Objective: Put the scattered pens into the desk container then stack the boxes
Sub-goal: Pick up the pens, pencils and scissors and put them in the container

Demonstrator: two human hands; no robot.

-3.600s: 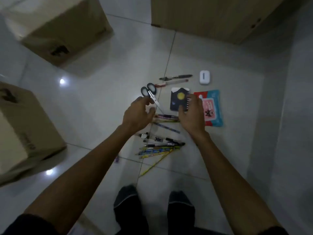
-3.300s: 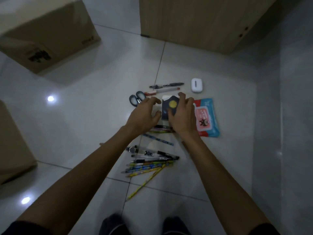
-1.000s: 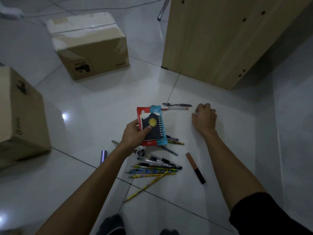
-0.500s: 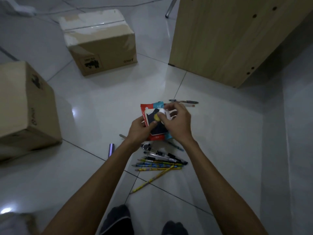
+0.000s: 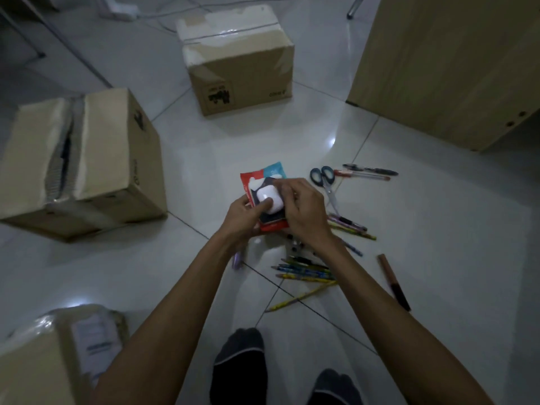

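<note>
The pens (image 5: 304, 268) lie loose on the floor (image 5: 438, 229), most of them in a rough bundle just ahead of the person's feet, with two more pens (image 5: 369, 172) farther out beside the scissors (image 5: 324, 179). No container for them shows in the head view. The boxes are well apart and unstacked: a far box (image 5: 239, 59), a left box (image 5: 79, 162) and a near box (image 5: 43, 361) at the bottom corner.

The step in hand looks like clearing the other clutter rather than gathering pens. The left hand (image 5: 245, 214) grips a small stack from below, a red and blue packet (image 5: 263, 176) with a dark notebook (image 5: 270, 222) on it, and its thumb presses a white case (image 5: 268, 200) down on top. The right hand (image 5: 304, 209) comes over from the other side, its fingers (image 5: 292, 188) curled close around the case's far edge. Neither hand has any slack left for a pen.

The next move probably calls for setting this stack somewhere out of the way, then freeing both hands to scoop the bundle.
</note>
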